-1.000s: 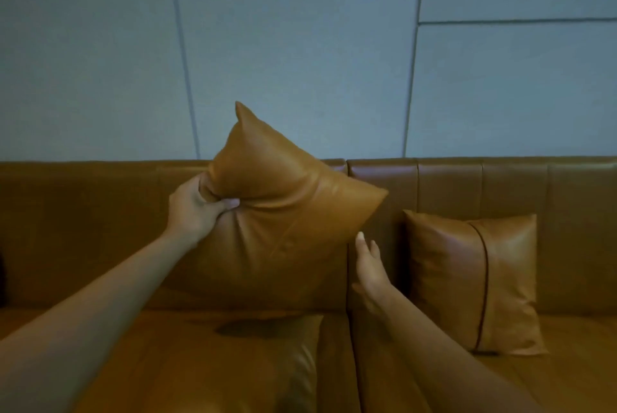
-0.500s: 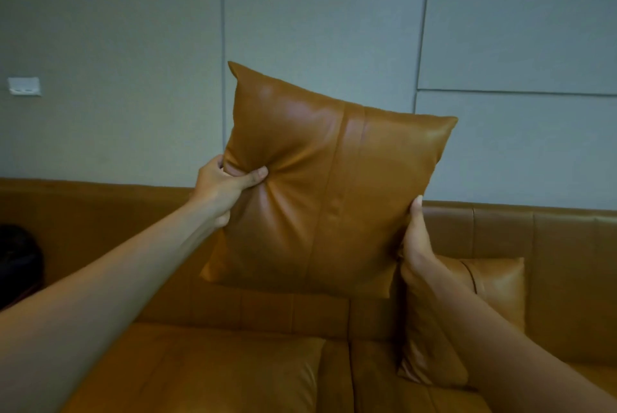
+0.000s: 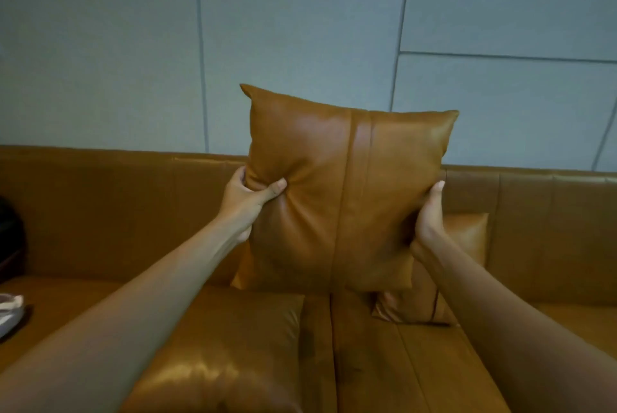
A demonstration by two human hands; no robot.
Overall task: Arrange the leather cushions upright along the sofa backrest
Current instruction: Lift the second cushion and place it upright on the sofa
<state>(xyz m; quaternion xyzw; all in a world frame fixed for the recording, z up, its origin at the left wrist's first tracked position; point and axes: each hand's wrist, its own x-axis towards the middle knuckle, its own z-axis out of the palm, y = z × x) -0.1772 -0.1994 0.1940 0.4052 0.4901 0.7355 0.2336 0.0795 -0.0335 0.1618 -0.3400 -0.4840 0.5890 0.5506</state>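
Observation:
I hold a tan leather cushion (image 3: 337, 199) upright in the air in front of the sofa backrest (image 3: 117, 205), its centre seam vertical. My left hand (image 3: 248, 200) pinches its left edge, thumb on the front. My right hand (image 3: 429, 217) grips its right edge. A second cushion (image 3: 467, 242) stands upright against the backrest to the right, mostly hidden behind the held cushion and my right arm. A third cushion (image 3: 227, 346) lies flat on the seat below my left arm.
The tan leather sofa seat (image 3: 384, 362) runs across the lower view. A dark object (image 3: 10, 245) sits at the far left by the backrest, and a pale item (image 3: 10, 312) lies on the seat's left end. A grey panelled wall (image 3: 300, 28) rises behind.
The cushion went from a tilted, one-handed hold to square and upright. My right hand took hold of its right edge. The cushion now hangs lower, closer to the seat.

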